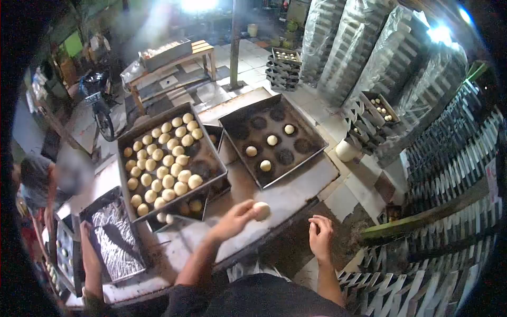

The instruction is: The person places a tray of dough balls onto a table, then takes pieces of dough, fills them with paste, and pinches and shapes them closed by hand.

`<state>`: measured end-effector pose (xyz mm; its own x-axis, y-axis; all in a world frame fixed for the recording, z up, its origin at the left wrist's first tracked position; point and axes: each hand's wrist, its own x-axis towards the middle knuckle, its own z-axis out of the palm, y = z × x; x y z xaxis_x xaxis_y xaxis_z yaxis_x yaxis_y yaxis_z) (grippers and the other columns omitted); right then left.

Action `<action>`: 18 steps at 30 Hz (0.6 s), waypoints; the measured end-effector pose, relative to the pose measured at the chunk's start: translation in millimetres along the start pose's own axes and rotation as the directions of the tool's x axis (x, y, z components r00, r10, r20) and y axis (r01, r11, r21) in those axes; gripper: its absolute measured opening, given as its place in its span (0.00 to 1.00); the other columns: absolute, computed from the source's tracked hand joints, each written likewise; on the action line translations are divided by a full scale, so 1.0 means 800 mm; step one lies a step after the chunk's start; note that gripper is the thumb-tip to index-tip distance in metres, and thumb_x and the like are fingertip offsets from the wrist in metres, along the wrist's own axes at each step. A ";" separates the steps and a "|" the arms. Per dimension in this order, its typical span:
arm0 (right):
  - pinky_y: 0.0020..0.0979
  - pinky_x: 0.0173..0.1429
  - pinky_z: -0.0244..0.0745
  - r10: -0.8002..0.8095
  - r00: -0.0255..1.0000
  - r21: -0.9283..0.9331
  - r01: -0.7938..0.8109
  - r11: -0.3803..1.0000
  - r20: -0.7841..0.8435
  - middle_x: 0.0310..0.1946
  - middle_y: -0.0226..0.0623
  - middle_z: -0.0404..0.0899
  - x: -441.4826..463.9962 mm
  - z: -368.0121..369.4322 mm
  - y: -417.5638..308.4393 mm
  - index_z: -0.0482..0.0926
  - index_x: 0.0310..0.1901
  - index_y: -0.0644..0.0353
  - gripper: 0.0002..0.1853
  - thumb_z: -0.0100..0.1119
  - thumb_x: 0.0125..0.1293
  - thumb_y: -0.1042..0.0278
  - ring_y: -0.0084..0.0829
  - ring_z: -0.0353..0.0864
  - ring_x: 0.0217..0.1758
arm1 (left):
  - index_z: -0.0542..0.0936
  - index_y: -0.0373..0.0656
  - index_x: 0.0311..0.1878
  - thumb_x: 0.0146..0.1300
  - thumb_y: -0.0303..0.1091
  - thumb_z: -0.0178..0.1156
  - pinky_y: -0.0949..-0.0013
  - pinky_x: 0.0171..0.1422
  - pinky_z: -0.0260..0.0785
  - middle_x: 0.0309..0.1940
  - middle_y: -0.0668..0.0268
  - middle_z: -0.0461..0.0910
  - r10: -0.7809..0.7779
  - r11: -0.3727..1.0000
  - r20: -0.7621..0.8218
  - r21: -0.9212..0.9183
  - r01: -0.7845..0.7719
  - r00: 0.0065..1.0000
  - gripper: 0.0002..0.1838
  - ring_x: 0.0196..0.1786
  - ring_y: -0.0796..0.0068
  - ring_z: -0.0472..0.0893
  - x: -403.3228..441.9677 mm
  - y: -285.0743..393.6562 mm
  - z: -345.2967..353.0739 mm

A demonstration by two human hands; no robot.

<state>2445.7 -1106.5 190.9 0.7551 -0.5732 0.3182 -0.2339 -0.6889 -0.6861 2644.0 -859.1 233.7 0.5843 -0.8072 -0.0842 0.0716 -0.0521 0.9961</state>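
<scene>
My left hand (236, 219) is closed on a round dough ball (261, 211) above the pale worktop (296, 196). To its right, my right hand (321, 236) hangs beyond the table's edge, its fingers partly curled and apart, with nothing seen in it. Ahead of both hands lies a dark square tray (243, 138) with several dough balls (272, 140) and dark round marks on its bottom. A deeper tray (203, 153) on the left holds many dough balls (168, 181) in rows, with a bare patch at its right side.
A co-worker (39, 185) is at the left, an arm (91, 259) beside a tray of white strips (117, 240). Tall plastic-wrapped stacks (346, 47) stand at the back right, stacked trays (454, 142) at the right. A post (235, 47) and wooden bench (203, 48) stand behind.
</scene>
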 end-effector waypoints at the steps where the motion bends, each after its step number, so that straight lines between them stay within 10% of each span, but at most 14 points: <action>1: 0.45 0.64 0.72 0.034 0.999 0.072 -0.034 0.997 -0.005 0.49 0.46 0.82 -0.018 -0.005 -0.005 0.84 0.41 0.63 0.05 0.60 0.66 0.75 0.45 0.79 0.56 | 0.77 0.37 0.62 0.80 0.52 0.53 0.69 0.60 0.70 0.49 0.66 0.81 -0.046 0.993 0.026 -0.110 0.049 0.999 0.25 0.52 0.77 0.77 -0.029 0.004 0.030; 3: 0.44 0.62 0.73 0.057 0.998 0.131 -0.059 0.990 0.018 0.48 0.45 0.83 -0.061 -0.010 -0.002 0.84 0.41 0.63 0.06 0.59 0.66 0.74 0.44 0.80 0.55 | 0.78 0.39 0.58 0.80 0.53 0.52 0.71 0.59 0.69 0.47 0.69 0.80 -0.306 0.884 0.052 -0.356 0.304 0.951 0.25 0.50 0.78 0.77 -0.096 0.005 0.088; 6: 0.42 0.58 0.76 0.069 0.990 0.195 -0.092 0.976 0.124 0.47 0.43 0.83 -0.127 -0.021 -0.017 0.84 0.43 0.63 0.07 0.59 0.68 0.73 0.42 0.80 0.54 | 0.79 0.41 0.52 0.78 0.55 0.55 0.72 0.57 0.69 0.44 0.72 0.79 -0.196 0.918 0.211 -0.305 0.255 0.958 0.23 0.48 0.81 0.76 -0.176 -0.028 0.133; 11: 0.39 0.55 0.78 -0.041 0.964 0.431 -0.079 0.899 0.261 0.45 0.43 0.84 -0.207 -0.039 -0.110 0.85 0.45 0.62 0.08 0.59 0.71 0.70 0.41 0.82 0.50 | 0.80 0.40 0.56 0.70 0.46 0.68 0.72 0.56 0.72 0.46 0.68 0.83 -0.256 0.888 0.004 -0.395 0.237 0.967 0.21 0.49 0.80 0.80 -0.296 -0.031 0.175; 14: 0.43 0.58 0.76 -0.492 0.868 0.485 0.403 0.776 0.065 0.48 0.45 0.83 -0.224 -0.056 -0.185 0.81 0.49 0.65 0.10 0.53 0.73 0.70 0.46 0.80 0.52 | 0.81 0.37 0.57 0.72 0.45 0.66 0.71 0.56 0.74 0.47 0.67 0.84 -0.241 0.919 -0.158 -0.356 0.173 0.957 0.22 0.49 0.79 0.80 -0.333 -0.018 0.187; 18: 0.45 0.55 0.74 -0.690 0.722 0.427 0.641 0.638 -0.052 0.43 0.43 0.82 -0.241 0.005 -0.215 0.81 0.45 0.63 0.14 0.53 0.74 0.61 0.47 0.78 0.48 | 0.80 0.33 0.51 0.75 0.37 0.58 0.68 0.53 0.73 0.38 0.69 0.82 -0.155 0.978 -0.274 0.095 0.187 0.949 0.15 0.46 0.81 0.76 -0.351 -0.039 0.192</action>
<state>2342.9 -876.1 245.2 0.6743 0.0385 0.7374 0.5963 -0.6174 -0.5131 2353.2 -721.1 230.4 0.7650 -0.5970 -0.2416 0.1024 -0.2576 0.9608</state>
